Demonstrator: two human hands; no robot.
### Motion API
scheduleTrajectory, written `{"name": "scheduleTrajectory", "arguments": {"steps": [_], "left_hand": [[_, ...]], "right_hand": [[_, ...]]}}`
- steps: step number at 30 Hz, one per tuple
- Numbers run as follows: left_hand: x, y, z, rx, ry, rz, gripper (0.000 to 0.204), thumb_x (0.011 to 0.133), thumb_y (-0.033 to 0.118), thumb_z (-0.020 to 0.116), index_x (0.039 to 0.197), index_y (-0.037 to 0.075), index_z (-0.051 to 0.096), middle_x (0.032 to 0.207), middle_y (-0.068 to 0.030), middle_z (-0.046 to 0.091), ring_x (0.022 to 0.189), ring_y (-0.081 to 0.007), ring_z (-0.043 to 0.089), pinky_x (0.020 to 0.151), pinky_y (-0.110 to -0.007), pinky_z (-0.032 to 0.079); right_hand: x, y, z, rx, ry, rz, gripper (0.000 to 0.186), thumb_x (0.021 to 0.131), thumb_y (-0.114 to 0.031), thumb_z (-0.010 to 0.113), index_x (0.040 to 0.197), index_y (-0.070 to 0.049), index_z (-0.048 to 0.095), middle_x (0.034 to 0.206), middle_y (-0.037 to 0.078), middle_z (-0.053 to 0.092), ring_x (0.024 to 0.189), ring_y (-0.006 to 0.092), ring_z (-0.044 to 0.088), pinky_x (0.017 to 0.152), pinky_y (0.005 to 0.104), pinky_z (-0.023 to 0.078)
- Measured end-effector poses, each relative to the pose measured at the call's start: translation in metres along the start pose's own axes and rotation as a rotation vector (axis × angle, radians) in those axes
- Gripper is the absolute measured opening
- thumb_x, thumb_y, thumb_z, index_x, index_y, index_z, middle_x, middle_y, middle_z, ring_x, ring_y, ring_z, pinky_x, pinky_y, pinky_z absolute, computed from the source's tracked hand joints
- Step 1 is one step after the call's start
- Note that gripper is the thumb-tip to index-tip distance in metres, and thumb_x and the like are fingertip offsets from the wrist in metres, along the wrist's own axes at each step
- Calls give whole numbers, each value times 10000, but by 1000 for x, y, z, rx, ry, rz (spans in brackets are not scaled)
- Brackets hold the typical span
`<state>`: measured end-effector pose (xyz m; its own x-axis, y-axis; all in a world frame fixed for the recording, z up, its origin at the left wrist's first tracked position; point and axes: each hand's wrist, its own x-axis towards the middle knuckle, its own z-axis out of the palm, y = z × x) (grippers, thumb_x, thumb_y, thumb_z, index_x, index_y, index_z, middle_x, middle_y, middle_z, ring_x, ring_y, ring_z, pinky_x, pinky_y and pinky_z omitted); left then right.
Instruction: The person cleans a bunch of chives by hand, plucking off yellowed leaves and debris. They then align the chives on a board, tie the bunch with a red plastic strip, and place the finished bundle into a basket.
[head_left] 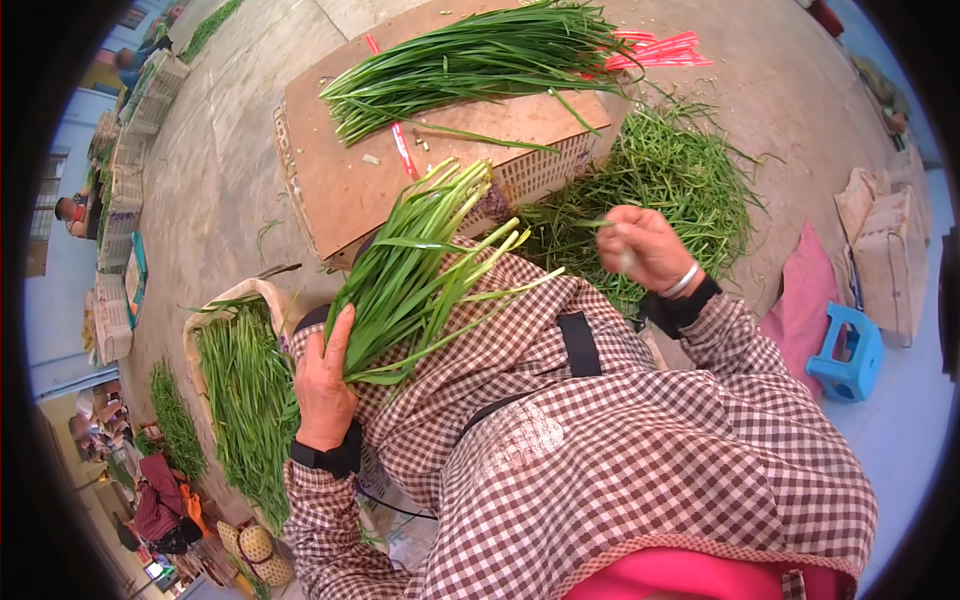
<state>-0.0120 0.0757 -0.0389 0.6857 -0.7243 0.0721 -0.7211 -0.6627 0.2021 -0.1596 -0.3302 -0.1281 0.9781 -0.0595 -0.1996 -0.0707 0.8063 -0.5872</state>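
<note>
My left hand (pixel 325 385) is closed round the leafy end of a bunch of garlic chives (pixel 405 265), which lies over my lap with its pale stem ends pointing up and right. A few stems splay out from the bunch to the right. My right hand (pixel 645 250) is raised to the right of it, fingers pinched, with a thin green chive leaf poking out at the fingertips. Ahead, a larger heap of chives (pixel 470 65) rests on a brown board (pixel 340 190) laid over a pale plastic crate (pixel 550 172).
Red-and-white strips (pixel 660 50) lie at the board's far right. Loose green leaves (pixel 690 185) are piled on the floor beside it. At my left stands a lined container of chives (pixel 245 400). A blue stool (pixel 848 355) and pink cloth (pixel 805 295) are at right; stacked crates (pixel 125 190) line the far left.
</note>
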Motion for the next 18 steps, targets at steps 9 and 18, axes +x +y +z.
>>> {"name": "scheduleTrajectory", "arguments": {"steps": [9,18], "left_hand": [[15,-8,-19,-694,-197,-136,618,807,-108,494,1401,36,397,1277,-131,555,1171,-217,526,978,-302,399],[15,-3,-34,-827,-298,-290,593,835,-12,560,1404,29,398,1348,-106,516,1221,-171,474,1030,-285,336]], "right_hand": [[21,-24,-24,-1321,156,62,438,820,-228,667,1171,27,607,1144,233,624,1026,267,628,871,340,506],[81,15,85,-653,-189,75,322,895,-110,592,1177,32,528,921,83,660,683,101,634,560,204,490]]}}
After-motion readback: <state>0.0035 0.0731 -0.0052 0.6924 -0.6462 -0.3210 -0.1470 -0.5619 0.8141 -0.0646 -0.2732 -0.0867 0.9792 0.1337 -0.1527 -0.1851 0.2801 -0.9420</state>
